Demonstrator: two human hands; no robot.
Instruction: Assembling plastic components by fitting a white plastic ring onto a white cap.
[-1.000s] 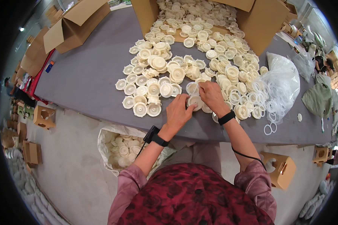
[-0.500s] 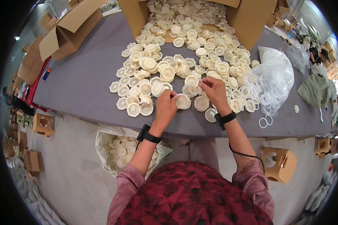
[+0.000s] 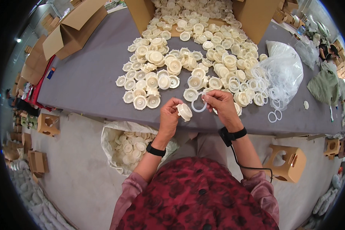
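Note:
Near the table's front edge, my left hand [image 3: 170,115] pinches a cream plastic cap [image 3: 184,112] by its rim, tilted on its side. Just to the right, my right hand [image 3: 223,107] grips a thin translucent sealing ring [image 3: 199,104] between thumb and fingers. Cap and ring are close together but apart. Beyond both hands lie many loose cream caps [image 3: 174,66], some stacked on one another. More translucent rings [image 3: 275,93] spill from a clear plastic bag [image 3: 284,63] on the right. My right fingers partly cover a few caps.
A large cardboard box [image 3: 249,19] lies open at the back, caps pouring out of it. Another open carton [image 3: 74,30] stands at the back left. Below the table edge is a white sack [image 3: 110,147] with caps inside. A brown plastic stool [image 3: 291,163] stands on the floor to the right.
My left hand has lifted a cap off the table and turned it on its side. My right hand has drawn nearer with the ring, which now shows plainly. The view has shifted slightly.

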